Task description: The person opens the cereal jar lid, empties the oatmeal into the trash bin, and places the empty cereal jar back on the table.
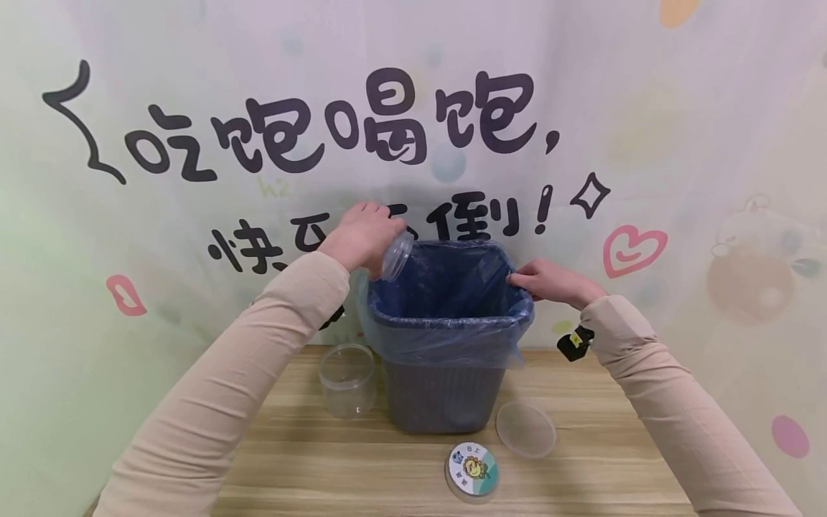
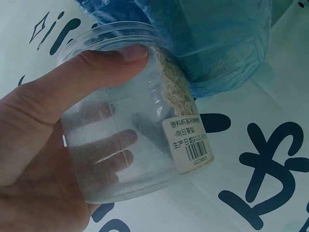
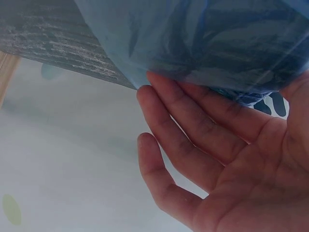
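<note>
My left hand [image 1: 365, 233] grips a clear plastic jar [image 1: 398, 257] by its side, with the mouth tipped toward the left rim of the trash can [image 1: 446, 398]. Pale, flaky bits [image 2: 173, 87] lie along the jar's lower wall, behind a white barcode label [image 2: 189, 145], in the left wrist view. A translucent blue bag [image 1: 439, 341] lines the can and folds over its rim. At the right rim, my right hand [image 1: 552, 280] holds the can's edge through the bag. Its fingers [image 3: 183, 140] lie along the outside, with the thumb mostly hidden in the right wrist view.
Left of the can, a second clear jar [image 1: 349, 395] stands on the wooden table [image 1: 362, 481]. A clear round lid [image 1: 526, 431] lies at the can's front right. Nearer is a round lid with a sunflower print [image 1: 474, 470]. A white printed curtain [image 1: 413, 43] hangs behind.
</note>
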Tool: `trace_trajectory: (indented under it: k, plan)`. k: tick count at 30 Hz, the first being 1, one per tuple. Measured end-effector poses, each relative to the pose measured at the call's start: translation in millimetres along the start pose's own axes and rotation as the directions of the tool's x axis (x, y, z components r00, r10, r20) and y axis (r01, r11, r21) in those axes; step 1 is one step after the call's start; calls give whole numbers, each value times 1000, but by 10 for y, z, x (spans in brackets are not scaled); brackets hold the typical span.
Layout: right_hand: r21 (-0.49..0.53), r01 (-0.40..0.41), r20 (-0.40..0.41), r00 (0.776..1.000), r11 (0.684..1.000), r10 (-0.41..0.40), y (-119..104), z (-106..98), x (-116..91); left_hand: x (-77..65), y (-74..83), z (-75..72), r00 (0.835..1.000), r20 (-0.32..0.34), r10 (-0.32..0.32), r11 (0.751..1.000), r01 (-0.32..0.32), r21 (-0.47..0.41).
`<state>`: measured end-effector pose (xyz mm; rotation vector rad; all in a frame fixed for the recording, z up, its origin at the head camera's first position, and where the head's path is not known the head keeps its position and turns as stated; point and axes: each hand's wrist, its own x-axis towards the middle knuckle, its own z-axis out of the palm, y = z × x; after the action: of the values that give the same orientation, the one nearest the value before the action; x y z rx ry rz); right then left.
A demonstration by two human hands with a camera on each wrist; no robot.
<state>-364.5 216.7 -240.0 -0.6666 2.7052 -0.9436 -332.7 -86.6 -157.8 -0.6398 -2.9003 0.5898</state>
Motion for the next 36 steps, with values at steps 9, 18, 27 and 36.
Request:
trace_trajectory:
  k: [9, 18, 27, 36]
  plan:
    - [-6, -2, 6, 1000, 1000, 2, -7, -2, -8, -2, 10, -7, 1000, 12, -5, 1000, 5, 10]
    - [-9, 5, 3, 1000, 1000, -5, -5, -5, -9, -9, -6, 6, 1000, -2, -2, 1000, 2, -16]
    - [-8, 11, -6, 1000, 1000, -11, 7, -2, -8, -1, 19, 18, 1000, -12, -10, 1000, 10, -7]
    - [-6, 7, -3, 1000, 1000, -7, -8, -2, -13, 7, 36, 17, 1000, -15, -15, 1000, 16, 12]
